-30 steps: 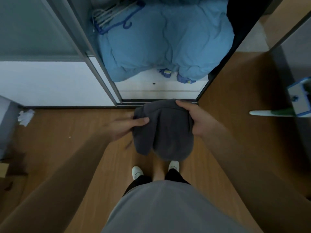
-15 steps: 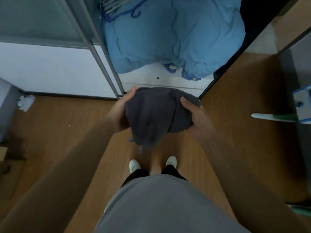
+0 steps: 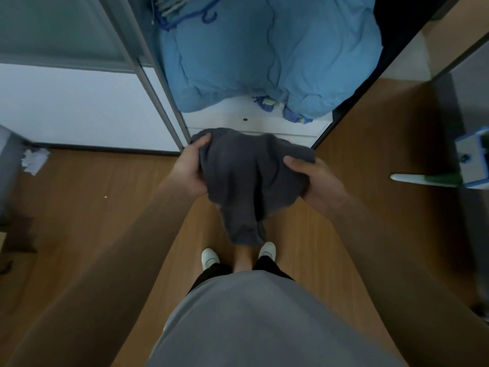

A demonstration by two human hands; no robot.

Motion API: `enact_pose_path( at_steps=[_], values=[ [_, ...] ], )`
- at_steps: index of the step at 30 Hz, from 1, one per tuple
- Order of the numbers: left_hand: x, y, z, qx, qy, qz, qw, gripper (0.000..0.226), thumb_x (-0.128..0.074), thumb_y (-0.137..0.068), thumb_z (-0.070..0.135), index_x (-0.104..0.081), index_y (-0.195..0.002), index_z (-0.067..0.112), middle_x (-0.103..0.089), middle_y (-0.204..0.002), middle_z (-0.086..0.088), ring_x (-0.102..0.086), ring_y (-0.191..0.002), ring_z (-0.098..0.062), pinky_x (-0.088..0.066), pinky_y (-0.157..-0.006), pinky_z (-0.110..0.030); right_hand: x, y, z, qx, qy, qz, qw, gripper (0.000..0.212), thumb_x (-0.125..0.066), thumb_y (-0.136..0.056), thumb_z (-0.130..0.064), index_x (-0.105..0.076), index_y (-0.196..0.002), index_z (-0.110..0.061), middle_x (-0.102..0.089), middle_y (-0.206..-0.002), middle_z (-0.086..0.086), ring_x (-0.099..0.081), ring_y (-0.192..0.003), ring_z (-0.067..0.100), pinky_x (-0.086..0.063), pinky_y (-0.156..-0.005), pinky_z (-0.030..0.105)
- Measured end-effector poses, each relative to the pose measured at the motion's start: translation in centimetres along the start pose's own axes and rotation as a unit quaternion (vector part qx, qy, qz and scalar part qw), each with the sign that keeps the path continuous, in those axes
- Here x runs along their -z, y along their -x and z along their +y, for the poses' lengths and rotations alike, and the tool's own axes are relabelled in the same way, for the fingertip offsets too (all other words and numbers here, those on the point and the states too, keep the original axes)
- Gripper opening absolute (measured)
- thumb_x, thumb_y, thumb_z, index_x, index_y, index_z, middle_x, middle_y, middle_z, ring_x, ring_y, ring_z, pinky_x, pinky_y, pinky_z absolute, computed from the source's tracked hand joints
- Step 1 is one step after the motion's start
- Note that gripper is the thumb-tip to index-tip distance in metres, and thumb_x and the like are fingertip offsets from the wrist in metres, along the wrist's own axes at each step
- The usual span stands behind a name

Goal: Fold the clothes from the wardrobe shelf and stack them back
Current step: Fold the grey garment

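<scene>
A dark grey garment (image 3: 246,178) hangs bunched between my hands in front of the open wardrobe. My left hand (image 3: 191,168) grips its left edge, thumb on top of the cloth. My right hand (image 3: 315,181) holds its right side, thumb pressed over the fabric. A loose tail of the garment droops down toward my shoes. On the white wardrobe shelf (image 3: 248,120) above lies a large light blue duvet (image 3: 267,56), with small blue patterned items (image 3: 267,103) peeking from under its front edge.
Blue and white hangers (image 3: 182,11) lie at the back left on the duvet. A sliding wardrobe door (image 3: 79,107) stands at left. Crumpled white paper (image 3: 34,161) lies on the wooden floor. A white and blue object (image 3: 471,162) juts in at right.
My hands have spread a little apart and the garment has loosened, with a longer tail now hanging down. The view shifted slightly closer to the wardrobe.
</scene>
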State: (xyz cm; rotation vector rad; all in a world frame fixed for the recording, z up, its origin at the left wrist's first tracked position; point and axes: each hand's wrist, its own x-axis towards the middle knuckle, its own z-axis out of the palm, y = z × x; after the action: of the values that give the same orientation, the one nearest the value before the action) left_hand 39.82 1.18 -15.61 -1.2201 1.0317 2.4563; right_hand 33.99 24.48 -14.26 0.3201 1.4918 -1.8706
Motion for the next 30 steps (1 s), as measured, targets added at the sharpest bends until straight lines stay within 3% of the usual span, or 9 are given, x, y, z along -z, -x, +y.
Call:
enact_pose_path(
  at_steps=[3, 6, 11, 13, 16, 18, 21, 26, 30],
  values=[
    [0.6, 0.4, 0.0, 0.002, -0.048, -0.033, 0.998, 0.056, -0.076, -0.077, 0.053, -0.071, -0.114, 0.012, -0.075, -0.113, -0.008, -0.074, -0.098, -0.023, -0.054, -0.083, -0.039, -0.5, -0.6, -0.5, 0.01, -0.015, 0.076, 0.997, 0.034, -0.067, -0.093, -0.012, -0.064, -0.125, 0.0, -0.072, -0.117, 0.015, -0.068, -0.111, 0.03, -0.053, -0.099, 0.042],
    [1.5, 0.4, 0.8, -0.047, -0.196, -0.052, 0.978, 0.045, -0.078, -0.082, 0.028, -0.065, -0.122, 0.013, -0.074, -0.116, -0.005, -0.072, -0.104, -0.02, -0.057, -0.083, -0.034, -0.2, -1.3, -2.3, -0.053, -0.001, 0.08, 0.995, 0.034, -0.067, -0.093, -0.016, -0.066, -0.125, -0.004, -0.072, -0.118, 0.015, -0.069, -0.109, 0.03, -0.053, -0.098, 0.044],
    [0.5, 0.3, 2.8, -0.056, -0.214, -0.003, 0.975, 0.02, -0.06, -0.095, 0.012, -0.078, -0.101, 0.009, -0.078, -0.098, -0.007, -0.075, -0.089, -0.019, -0.059, -0.067, -0.028, 2.4, -0.7, -1.9, -0.028, -0.135, -0.036, 0.99, 0.051, -0.053, -0.097, -0.038, -0.058, -0.137, -0.007, -0.058, -0.141, 0.015, -0.056, -0.129, 0.032, -0.044, -0.108, 0.046],
    [0.0, 0.3, 2.6, -0.033, -0.165, -0.026, 0.985, 0.03, -0.055, -0.098, 0.021, -0.081, -0.089, 0.01, -0.078, -0.096, -0.008, -0.076, -0.085, -0.019, -0.059, -0.064, -0.028, 2.1, -0.4, -0.4, -0.035, -0.083, -0.068, 0.994, 0.051, -0.057, -0.094, -0.037, -0.056, -0.137, -0.009, -0.06, -0.139, 0.012, -0.057, -0.129, 0.03, -0.047, -0.106, 0.045],
    [0.5, 0.4, 1.8, -0.043, -0.03, -0.108, 0.993, 0.044, -0.059, -0.094, 0.044, -0.071, -0.12, 0.01, -0.069, -0.125, -0.011, -0.068, -0.114, -0.025, -0.059, -0.084, -0.035, 0.7, -0.9, 0.7, 0.008, -0.021, -0.063, 0.998, 0.038, -0.062, -0.095, -0.018, -0.06, -0.129, -0.001, -0.069, -0.126, 0.014, -0.065, -0.119, 0.028, -0.055, -0.098, 0.038],
    [1.3, 0.3, 0.7, -0.041, -0.085, -0.143, 0.985, 0.051, -0.065, -0.087, 0.05, -0.068, -0.125, 0.015, -0.068, -0.129, -0.005, -0.063, -0.121, -0.023, -0.054, -0.097, -0.037, 0.3, -1.1, 0.5, 0.021, -0.048, -0.019, 0.998, 0.036, -0.064, -0.096, -0.015, -0.061, -0.128, 0.0, -0.07, -0.123, 0.014, -0.067, -0.116, 0.027, -0.054, -0.098, 0.039],
    [1.9, -0.2, -0.2, -0.094, -0.24, -0.07, 0.964, 0.039, -0.074, -0.086, 0.03, -0.063, -0.119, 0.014, -0.077, -0.107, 0.001, -0.07, -0.109, -0.02, -0.056, -0.087, -0.03, -0.1, -1.3, 0.3, 0.006, -0.045, 0.017, 0.999, 0.038, -0.066, -0.095, -0.019, -0.061, -0.128, -0.002, -0.071, -0.122, 0.013, -0.067, -0.116, 0.027, -0.051, -0.103, 0.043],
    [1.3, -0.9, 1.9, -0.141, -0.18, 0.02, 0.973, 0.022, -0.068, -0.093, 0.018, -0.066, -0.111, 0.008, -0.078, -0.1, -0.007, -0.075, -0.092, -0.019, -0.059, -0.066, -0.025, -0.3, -1.1, -1.0, 0.01, -0.075, 0.044, 0.996, 0.022, -0.065, -0.096, -0.02, -0.069, -0.111, -0.005, -0.077, -0.104, 0.012, -0.074, -0.096, 0.025, -0.061, -0.076, 0.035],
    [0.0, -1.3, 2.7, -0.132, -0.208, 0.063, 0.967, 0.008, -0.064, -0.094, 0.014, -0.067, -0.101, 0.013, -0.078, -0.081, -0.003, -0.075, -0.08, -0.017, -0.056, -0.063, -0.026, -0.7, -0.9, -1.3, 0.01, -0.097, 0.026, 0.995, 0.021, -0.067, -0.093, -0.022, -0.075, -0.105, -0.007, -0.077, -0.106, 0.011, -0.075, -0.096, 0.024, -0.061, -0.072, 0.031]
  ],
)
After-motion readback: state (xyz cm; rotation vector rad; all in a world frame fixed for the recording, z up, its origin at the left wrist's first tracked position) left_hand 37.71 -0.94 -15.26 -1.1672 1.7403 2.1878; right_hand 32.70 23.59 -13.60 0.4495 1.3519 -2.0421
